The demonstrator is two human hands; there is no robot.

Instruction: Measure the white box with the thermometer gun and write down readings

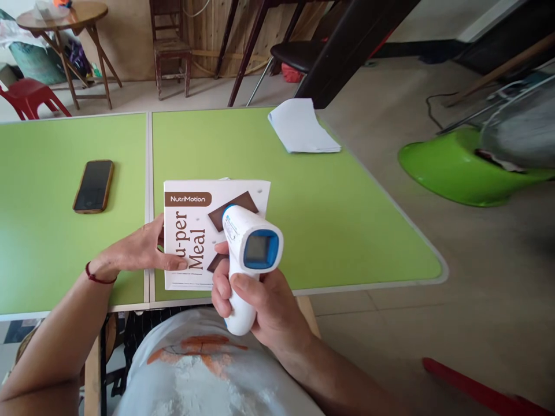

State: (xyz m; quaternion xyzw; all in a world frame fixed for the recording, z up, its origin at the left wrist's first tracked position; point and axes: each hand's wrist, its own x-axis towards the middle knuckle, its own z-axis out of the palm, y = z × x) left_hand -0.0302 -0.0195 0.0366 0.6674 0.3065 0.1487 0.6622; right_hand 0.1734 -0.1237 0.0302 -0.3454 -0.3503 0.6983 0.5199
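Head camera view, looking down at a green table (347,231). My right hand (255,306) is wrapped tight around the handle of one white infrared thermometer (247,254), its blue-framed screen facing me, its nose held above one white packet (203,231) printed "NutriMotion". The packet lies flat near the table's front edge. My left hand (134,251), fingers straight and close together, presses on the packet's left edge; a red cord circles that wrist. One dark phone (93,186) lies to the left, well apart. One stack of white paper (301,127) sits at the far edge.
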